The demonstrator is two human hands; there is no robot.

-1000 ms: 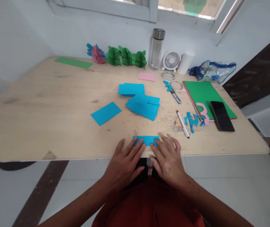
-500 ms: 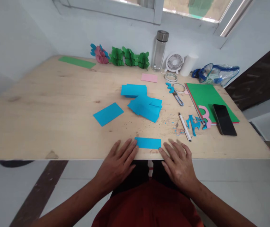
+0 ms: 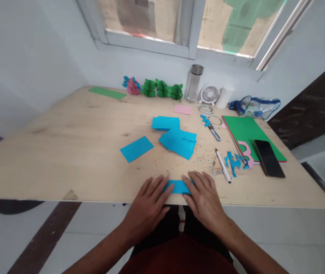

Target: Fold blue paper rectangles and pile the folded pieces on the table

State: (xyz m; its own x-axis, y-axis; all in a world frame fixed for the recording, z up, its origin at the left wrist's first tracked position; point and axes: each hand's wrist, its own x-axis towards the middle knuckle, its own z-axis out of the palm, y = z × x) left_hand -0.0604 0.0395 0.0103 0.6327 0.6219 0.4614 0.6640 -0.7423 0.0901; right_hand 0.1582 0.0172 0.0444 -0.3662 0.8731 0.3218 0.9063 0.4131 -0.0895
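Note:
A narrow strip of blue paper [image 3: 178, 187] lies at the table's front edge. Over its left end rest the spread fingers of my left hand [image 3: 151, 203]. My right hand [image 3: 203, 196] lies flat with its fingertips on the strip's right end. Neither hand is closed round anything. Beyond them is a loose pile of blue paper pieces [image 3: 178, 142], with a stack of blue paper [image 3: 165, 123] just behind it. A single blue rectangle [image 3: 137, 148] lies to the pile's left.
A white pen [image 3: 223, 166], blue paper scraps [image 3: 233, 163] and a box cutter [image 3: 214, 133] lie right of the pile. Farther right, a black phone [image 3: 269, 158] rests on green sheets [image 3: 243, 131]. Along the wall stand green paper ornaments [image 3: 162, 88], a glass bottle [image 3: 193, 85] and a small fan [image 3: 209, 94].
My right hand has moved left onto the strip's right end, and my left hand's fingers cover more of its left end. The view has tilted up, showing more window.

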